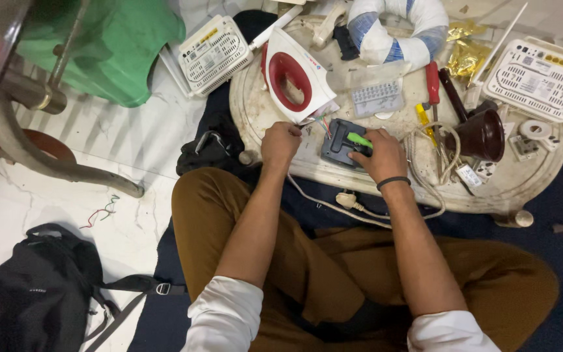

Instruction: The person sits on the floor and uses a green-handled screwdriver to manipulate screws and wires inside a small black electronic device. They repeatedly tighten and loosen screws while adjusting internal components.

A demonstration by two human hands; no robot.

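Observation:
My right hand (pixel 379 156) grips a green-handled screwdriver (pixel 360 139) and holds it against a dark grey cover part (pixel 339 140) lying on the low white table (pixel 386 179). A black band circles that wrist. My left hand (pixel 280 145) is closed into a fist at the table's front edge, just below a white and red clothes iron (pixel 298 75) standing on its side. Coloured wires (pixel 322 124) run from the iron toward the grey part. What my left hand holds, if anything, is hidden.
On the table lie a red-handled screwdriver (pixel 432 83), a yellow one (pixel 425 120), a brown funnel-shaped part (pixel 483 133), a white cord (pixel 353 203) and a wrapped ring (pixel 395 29). White vented boxes (pixel 215 53) (pixel 539 78) flank it. A black backpack (pixel 30 293) sits on the floor at left.

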